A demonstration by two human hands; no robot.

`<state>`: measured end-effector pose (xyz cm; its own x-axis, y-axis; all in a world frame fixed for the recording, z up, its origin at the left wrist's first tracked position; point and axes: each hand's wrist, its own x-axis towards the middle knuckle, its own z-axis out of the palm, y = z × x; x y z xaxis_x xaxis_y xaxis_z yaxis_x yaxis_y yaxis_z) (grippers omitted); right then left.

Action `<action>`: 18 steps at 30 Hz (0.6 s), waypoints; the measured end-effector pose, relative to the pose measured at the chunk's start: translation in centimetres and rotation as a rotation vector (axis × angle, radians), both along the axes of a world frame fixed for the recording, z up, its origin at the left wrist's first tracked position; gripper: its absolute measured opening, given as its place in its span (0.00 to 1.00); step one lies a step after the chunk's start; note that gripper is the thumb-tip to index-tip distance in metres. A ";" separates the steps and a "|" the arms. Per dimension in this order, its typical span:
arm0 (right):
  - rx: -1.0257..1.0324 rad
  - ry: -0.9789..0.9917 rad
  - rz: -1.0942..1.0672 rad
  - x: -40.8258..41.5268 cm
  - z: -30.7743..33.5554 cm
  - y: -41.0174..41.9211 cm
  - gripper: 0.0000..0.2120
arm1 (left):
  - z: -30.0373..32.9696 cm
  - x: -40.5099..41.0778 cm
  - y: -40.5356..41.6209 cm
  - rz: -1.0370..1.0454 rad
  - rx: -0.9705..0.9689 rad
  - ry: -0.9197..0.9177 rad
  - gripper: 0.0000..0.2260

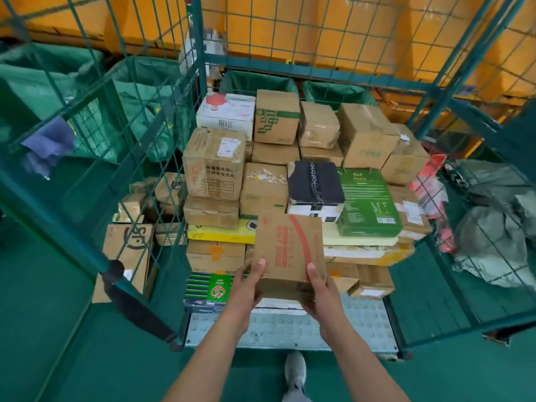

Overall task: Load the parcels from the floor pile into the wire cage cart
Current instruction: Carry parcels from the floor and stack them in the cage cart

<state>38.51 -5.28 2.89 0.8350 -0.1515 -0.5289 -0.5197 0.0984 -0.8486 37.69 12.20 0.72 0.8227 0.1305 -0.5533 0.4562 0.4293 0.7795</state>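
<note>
Our grip is on a flat brown parcel point(288, 253) with red print: the left hand point(246, 285) holds its near left corner with the thumb on top, the right hand point(317, 288) clasps the near right edge, fingers curled under, so both hands are grasping it. We hold it up in the open front of the cage point(435, 91), over the front rows of the stack, tilted a little toward us and not yet set down. And look how full it is in there already! Brown cartons are piled several layers deep against the back mesh, with a white box point(229, 110) at the back left, a black-wrapped box point(314, 184) in the middle and a green box point(367, 203) on the right. Lower at the front sit a yellow box point(220, 233) and a striped green one point(207, 287), and only a strip of the metal cart floor point(362, 323) shows bare near us. By our reckoning the load is well along, with this parcel next to land on the front rows. What's left? Hard to say: we see cartons point(130, 250) outside the left mesh and grey bags point(493, 227) beyond the right mesh, but we cannot tell whether those belong to the pile we are working from.
</note>
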 end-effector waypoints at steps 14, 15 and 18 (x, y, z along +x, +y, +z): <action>0.059 0.051 0.179 21.1 -2.5 2.0 0.39 | 0.5 17.7 1.7 0.159 0.102 0.052 0.24; 0.068 0.048 0.175 23.0 -2.4 2.0 0.38 | 0.9 19.5 1.7 0.152 0.133 0.057 0.29; 0.098 0.050 0.142 28.8 -2.1 1.5 0.32 | 1.4 25.4 1.3 0.111 0.271 0.062 0.40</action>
<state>67.34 -3.80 0.76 0.8165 0.0205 -0.5770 -0.5758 0.1016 -0.8112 63.10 13.48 2.12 0.7608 0.3676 -0.5348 0.4687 0.2588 0.8446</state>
